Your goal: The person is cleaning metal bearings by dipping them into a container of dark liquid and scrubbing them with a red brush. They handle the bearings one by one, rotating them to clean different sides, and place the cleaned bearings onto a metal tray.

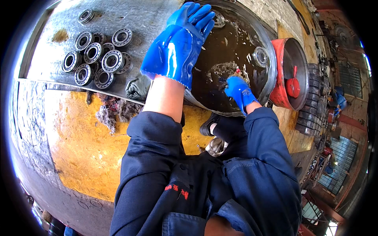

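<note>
My left hand [179,43], in a long blue rubber glove, reaches over the left rim of a round metal tub [269,37] of murky brown liquid [214,59]. Its fingers are stretched out and slightly apart, right beside a ball bearing [219,19] at the tub's far side. Low over the liquid, my gloved right hand [239,92] is closed, and whatever its fingers hold is hidden. Ripples and pale froth [226,69] lie just beyond it. Another bearing [260,57] rests against the tub's right wall.
Several bearings [93,53] are heaped on a metal-topped table [130,15] at left, near a dark green cloth [138,87]. Grey rags [114,112] lie by its front edge. Right of the tub stands a red drum [278,74] containing a red object [292,87], with stacked dark rings [311,98] beyond.
</note>
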Action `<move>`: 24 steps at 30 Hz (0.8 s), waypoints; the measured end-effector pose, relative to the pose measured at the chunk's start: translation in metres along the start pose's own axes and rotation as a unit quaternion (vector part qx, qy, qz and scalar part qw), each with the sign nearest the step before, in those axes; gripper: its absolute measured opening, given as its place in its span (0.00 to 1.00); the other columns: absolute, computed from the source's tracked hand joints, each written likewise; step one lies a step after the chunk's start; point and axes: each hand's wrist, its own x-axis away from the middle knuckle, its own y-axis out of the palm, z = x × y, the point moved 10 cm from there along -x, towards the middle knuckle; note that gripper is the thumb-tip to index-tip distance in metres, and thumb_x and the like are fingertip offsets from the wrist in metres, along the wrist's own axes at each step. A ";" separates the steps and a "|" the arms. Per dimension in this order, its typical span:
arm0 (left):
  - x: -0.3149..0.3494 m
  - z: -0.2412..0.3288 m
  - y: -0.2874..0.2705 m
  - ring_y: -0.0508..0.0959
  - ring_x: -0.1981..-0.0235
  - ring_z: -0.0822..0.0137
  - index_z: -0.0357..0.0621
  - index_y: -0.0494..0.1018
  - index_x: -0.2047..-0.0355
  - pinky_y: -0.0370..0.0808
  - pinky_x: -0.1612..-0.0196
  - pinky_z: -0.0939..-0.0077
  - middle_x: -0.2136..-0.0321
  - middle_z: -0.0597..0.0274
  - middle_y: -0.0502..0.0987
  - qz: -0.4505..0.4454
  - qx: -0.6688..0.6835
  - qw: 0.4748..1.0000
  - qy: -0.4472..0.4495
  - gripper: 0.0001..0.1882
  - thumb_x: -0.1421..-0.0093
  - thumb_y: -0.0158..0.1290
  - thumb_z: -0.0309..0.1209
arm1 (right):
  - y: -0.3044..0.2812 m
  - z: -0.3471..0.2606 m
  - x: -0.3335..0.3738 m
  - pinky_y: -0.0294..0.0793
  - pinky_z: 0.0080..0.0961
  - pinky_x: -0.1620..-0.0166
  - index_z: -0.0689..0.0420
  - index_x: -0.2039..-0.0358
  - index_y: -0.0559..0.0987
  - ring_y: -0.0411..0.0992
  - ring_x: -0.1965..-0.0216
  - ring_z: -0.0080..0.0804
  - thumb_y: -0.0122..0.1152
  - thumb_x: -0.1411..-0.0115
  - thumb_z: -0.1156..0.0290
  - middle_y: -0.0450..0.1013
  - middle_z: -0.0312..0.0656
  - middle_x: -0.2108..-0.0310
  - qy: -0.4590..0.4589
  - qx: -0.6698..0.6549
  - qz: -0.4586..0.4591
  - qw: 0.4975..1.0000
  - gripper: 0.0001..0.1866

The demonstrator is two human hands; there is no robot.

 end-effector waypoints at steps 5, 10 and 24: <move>-0.007 -0.003 -0.006 0.61 0.31 0.43 0.33 0.54 0.32 0.59 0.28 0.54 0.32 0.38 0.58 0.028 -0.018 0.999 -0.025 0.27 0.27 0.37 0.36 | 0.018 0.029 0.001 0.77 0.49 0.56 0.62 0.63 0.84 0.79 0.59 0.58 0.63 0.47 0.59 0.80 0.58 0.62 0.117 -0.125 0.036 0.985 0.19; 0.008 -0.003 0.011 0.58 0.30 0.43 0.34 0.53 0.31 0.56 0.27 0.53 0.31 0.37 0.56 -0.036 0.030 0.999 -0.014 0.28 0.27 0.36 0.37 | 0.022 -0.051 -0.005 0.79 0.47 0.61 0.52 0.71 0.86 0.81 0.63 0.46 0.65 0.52 0.68 0.82 0.44 0.69 -0.070 0.275 -0.012 0.959 0.08; -0.008 -0.038 -0.019 0.69 0.36 0.44 0.31 0.59 0.34 0.67 0.32 0.53 0.36 0.37 0.65 0.060 -0.213 0.971 -0.089 0.29 0.26 0.42 0.41 | -0.081 0.035 0.099 0.76 0.33 0.54 0.64 0.50 0.80 0.79 0.59 0.40 0.61 0.43 0.56 0.81 0.51 0.60 0.194 -0.465 0.174 0.846 0.27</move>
